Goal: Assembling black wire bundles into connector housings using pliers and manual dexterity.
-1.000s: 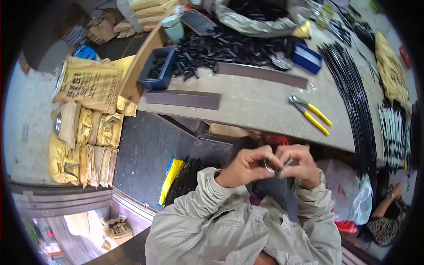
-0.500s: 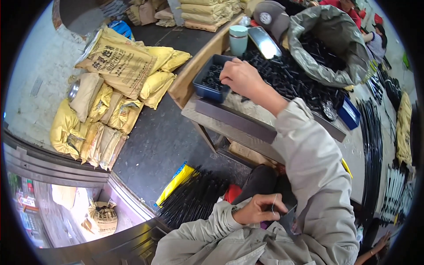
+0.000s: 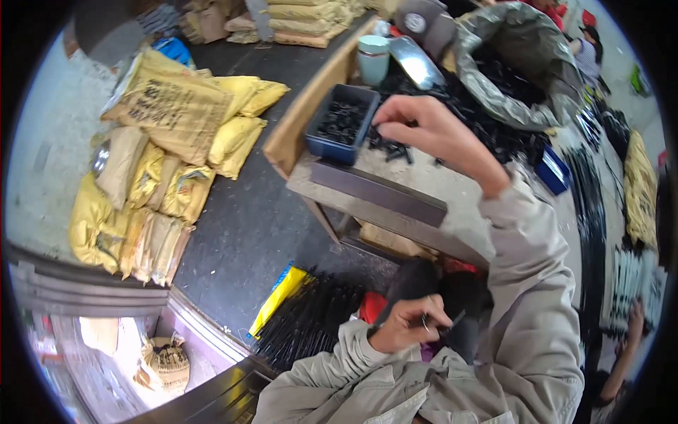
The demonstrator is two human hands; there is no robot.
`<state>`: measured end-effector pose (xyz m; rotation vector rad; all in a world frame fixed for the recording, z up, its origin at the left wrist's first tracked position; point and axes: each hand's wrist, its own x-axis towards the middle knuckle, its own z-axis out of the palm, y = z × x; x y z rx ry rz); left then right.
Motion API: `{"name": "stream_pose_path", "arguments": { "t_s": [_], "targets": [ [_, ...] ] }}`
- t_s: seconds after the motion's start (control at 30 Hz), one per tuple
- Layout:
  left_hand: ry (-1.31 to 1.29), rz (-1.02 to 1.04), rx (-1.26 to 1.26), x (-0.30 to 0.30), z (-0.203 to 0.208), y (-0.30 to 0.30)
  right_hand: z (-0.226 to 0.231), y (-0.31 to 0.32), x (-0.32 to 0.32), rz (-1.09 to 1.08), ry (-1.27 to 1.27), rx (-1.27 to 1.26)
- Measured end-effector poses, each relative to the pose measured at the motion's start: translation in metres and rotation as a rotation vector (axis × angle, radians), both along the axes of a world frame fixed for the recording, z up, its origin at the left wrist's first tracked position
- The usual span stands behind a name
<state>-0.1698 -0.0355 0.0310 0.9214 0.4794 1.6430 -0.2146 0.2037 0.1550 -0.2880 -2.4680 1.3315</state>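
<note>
My right hand [image 3: 434, 127] is above the bench, just right of a blue plastic bin [image 3: 332, 150]. Its thumb and forefinger are pinched on a small dark part, too small to name. Many small black pieces [image 3: 344, 116] fill the bin. More short black tube-like pieces [image 3: 399, 152] lie loose beside it under the hand. Low over my lap, my left hand [image 3: 406, 326] is closed round a thin dark piece [image 3: 453, 322]; a fine pale loop shows at its fingers. The rest of what it holds is hidden.
A grey bag of black pieces [image 3: 487, 106], a teal cup [image 3: 373, 63], a phone [image 3: 417, 60], a cap [image 3: 427, 28] and a blue tray [image 3: 553, 172] are on the bench. Long black rods [image 3: 311, 318] lie beside my legs. Stacked sacks [image 3: 166, 106] stand left. Someone's arm [image 3: 625, 353] shows right.
My right hand has come out of the blue bin and moved right, past its edge, with fingers pinched. My left hand stays over my lap, turned slightly. The whole view has shifted a little.
</note>
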Motion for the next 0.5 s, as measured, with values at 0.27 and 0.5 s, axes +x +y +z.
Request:
{"name": "stream_pose_path", "arguments": {
  "t_s": [0.27,0.5],
  "targets": [
    [-0.188,0.097,-0.205,0.042,0.034,0.095,0.008,-0.014,0.193,-0.135,0.153,0.281],
    [-0.196,0.033,-0.215,0.101,0.032,0.121,-0.012,-0.001,0.275,-0.163,0.138,0.071]
  ]
}}
